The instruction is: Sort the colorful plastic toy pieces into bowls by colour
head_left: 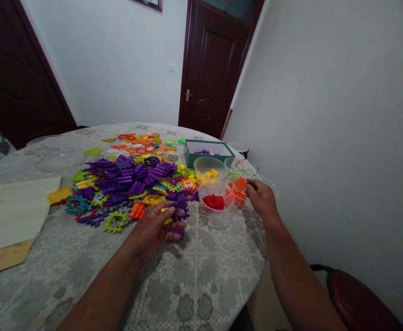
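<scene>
My left hand (158,227) is closed around a few plastic building pieces, a yellow piece (166,215) and purple pieces (181,205), at the near edge of a colourful heap. Between the fingers of my right hand (261,197) is an orange toothed building piece (240,185), held over a clear tub of orange pieces (236,198). Left of that stands a clear tub (218,216) with small red pieces (213,201) inside. Behind it, another clear tub (204,163) contains yellow pieces (209,174). Purple building pieces (129,174) make up most of the heap.
A green-rimmed box (189,158) with purple pieces stands behind the tubs. Orange pieces (141,145) lie at the far side. A pale paper sheet (15,211) rests on the left of the patterned tablecloth (174,285). A dark red chair (360,299) is at the lower right.
</scene>
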Available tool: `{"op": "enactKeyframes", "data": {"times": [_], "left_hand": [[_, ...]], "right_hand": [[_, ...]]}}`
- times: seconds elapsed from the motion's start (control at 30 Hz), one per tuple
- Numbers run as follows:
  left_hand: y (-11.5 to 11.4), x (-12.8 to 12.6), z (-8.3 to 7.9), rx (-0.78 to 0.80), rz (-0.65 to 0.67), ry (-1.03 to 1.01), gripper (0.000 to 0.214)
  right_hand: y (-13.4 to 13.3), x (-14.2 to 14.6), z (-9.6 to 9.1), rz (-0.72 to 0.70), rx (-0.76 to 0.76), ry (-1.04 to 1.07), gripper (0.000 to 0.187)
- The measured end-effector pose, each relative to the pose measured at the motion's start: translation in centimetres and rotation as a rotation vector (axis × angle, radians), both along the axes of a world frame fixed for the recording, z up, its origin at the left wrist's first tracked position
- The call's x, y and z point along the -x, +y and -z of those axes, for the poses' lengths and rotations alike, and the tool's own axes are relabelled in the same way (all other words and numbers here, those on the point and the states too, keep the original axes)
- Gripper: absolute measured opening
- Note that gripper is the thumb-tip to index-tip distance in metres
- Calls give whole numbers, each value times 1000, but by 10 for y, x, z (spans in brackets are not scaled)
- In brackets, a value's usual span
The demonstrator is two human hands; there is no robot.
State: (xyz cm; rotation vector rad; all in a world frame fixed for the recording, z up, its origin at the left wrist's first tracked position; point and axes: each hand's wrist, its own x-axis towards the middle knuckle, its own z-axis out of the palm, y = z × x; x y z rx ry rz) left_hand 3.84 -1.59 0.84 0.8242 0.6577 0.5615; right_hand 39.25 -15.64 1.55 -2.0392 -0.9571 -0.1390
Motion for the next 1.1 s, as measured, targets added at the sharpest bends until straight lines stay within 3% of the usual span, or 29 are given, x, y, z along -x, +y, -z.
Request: {"op": "enactKeyframes", "data": {"times": [0.27,0.5,0.57,0.73,0.87,0.97,1.1], "left_hand": [[-1,0,3,-113,27,45,29],[-2,-1,4,-140,32,56,30],[-4,-2,3,-121,30,45,35],[-9,-2,-1,-95,51,45,47],[-10,1,0,-122,107,1,49],[-9,2,3,-176,159,-8,45],[-6,3,2,-235,125,39,36]], "right_hand": [[3,5,-6,25,51,-112,43],[0,29,-20,46,-49,-155,40],[0,52,-24,-42,-74,-104,37],[1,129,-31,-412,-13,-31,27],[9,178,-27,-643,16,53,32],[14,193,-22,-685,11,97,33],[16,180,-28,-664,39,193,31]]}}
